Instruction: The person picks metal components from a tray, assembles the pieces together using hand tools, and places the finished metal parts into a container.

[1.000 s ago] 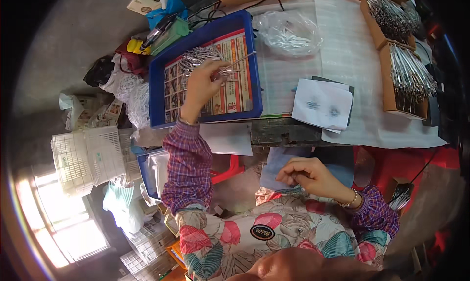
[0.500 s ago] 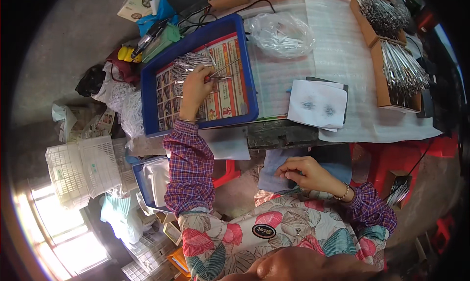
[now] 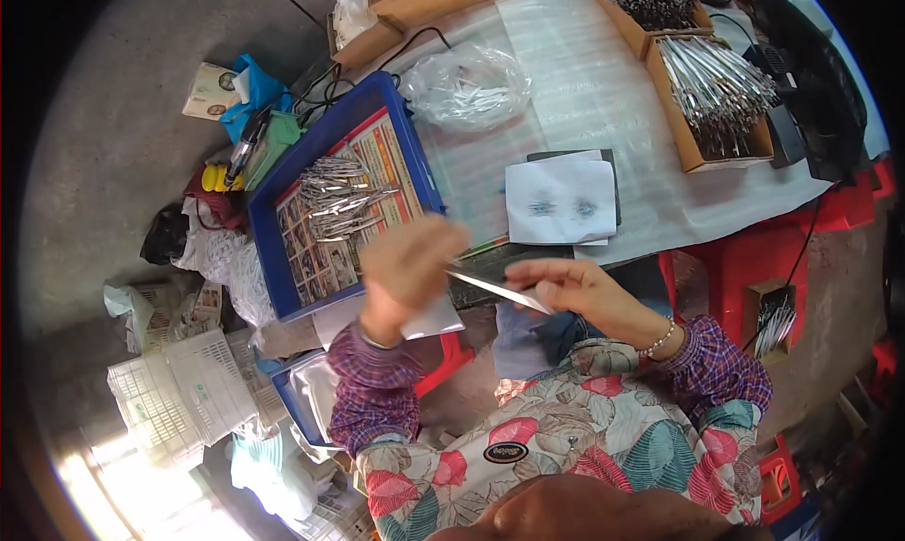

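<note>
A slim silver metal piece slants between my two hands in front of the bench edge. My right hand pinches its lower end between thumb and fingers. At its upper end is my left hand, whose fingers are smeared by motion, so what they hold is hidden. Behind the left hand lies a blue tray lined with printed paper. A loose heap of similar silver pieces rests in it.
White paper sheets with dark smudges lie on the bench. Behind them is a clear plastic bag of pale slim pieces. Cardboard boxes packed with silver pieces stand at the right. A red stool is below the bench.
My left hand has left the tray and come down toward my right hand. The silver piece now shows between them. The view has shifted, so the bench sits further left.
</note>
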Demonstrator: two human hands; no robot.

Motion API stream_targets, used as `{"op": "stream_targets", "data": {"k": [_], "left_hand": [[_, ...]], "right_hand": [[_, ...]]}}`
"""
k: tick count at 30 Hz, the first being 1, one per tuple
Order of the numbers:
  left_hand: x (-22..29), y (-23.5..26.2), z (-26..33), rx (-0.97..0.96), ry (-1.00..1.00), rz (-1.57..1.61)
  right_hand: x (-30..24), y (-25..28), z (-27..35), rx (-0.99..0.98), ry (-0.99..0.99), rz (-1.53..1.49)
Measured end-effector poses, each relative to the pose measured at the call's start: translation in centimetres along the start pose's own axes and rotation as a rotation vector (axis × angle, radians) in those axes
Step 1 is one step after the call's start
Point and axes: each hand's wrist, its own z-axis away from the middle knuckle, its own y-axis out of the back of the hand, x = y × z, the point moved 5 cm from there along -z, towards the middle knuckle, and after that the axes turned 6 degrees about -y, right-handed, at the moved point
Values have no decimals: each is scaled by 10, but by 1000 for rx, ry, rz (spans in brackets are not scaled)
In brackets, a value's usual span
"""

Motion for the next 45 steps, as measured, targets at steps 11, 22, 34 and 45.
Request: {"op": "stream_targets", "data": {"k": [11,22,34,45], "left_hand": [[24,-61,-52,-123,-65,390],[-145,-127,-73,-285,491,-81],[-80,-75,-55,16,830,681],[30,-77,0,-167,810,935]], "right_hand": [[-23,40,28,259,154,-342],[-10,47,39,271,167,-171],[-18,46,41,356,203,23],[-5,40,34,391,318,-3]]}}
